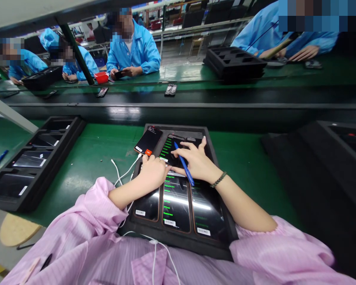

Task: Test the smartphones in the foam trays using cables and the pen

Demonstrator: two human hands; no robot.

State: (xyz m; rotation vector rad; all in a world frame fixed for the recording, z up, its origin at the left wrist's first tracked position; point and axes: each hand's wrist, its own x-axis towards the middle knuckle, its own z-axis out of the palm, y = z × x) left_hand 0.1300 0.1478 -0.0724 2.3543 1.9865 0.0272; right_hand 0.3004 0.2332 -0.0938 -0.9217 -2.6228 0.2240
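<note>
Right hand (198, 160), centre of the frame, holds a blue pen (184, 163) slanted between its fingers, other fingers spread. Left hand (154, 172), just beside it, is curled; whether it grips anything cannot be told. Beneath both, a black tray (192, 128) carries phones in 2 rows; the middle front phone (176, 204) displays green text. 1 tilted phone (148, 139) lies at the tray's upper-left corner, white cable (139, 157) at its lower end. Left of frame: second tray (63, 144) with phones. Top of frame: 4 people in blue jackets (146, 45).
</note>
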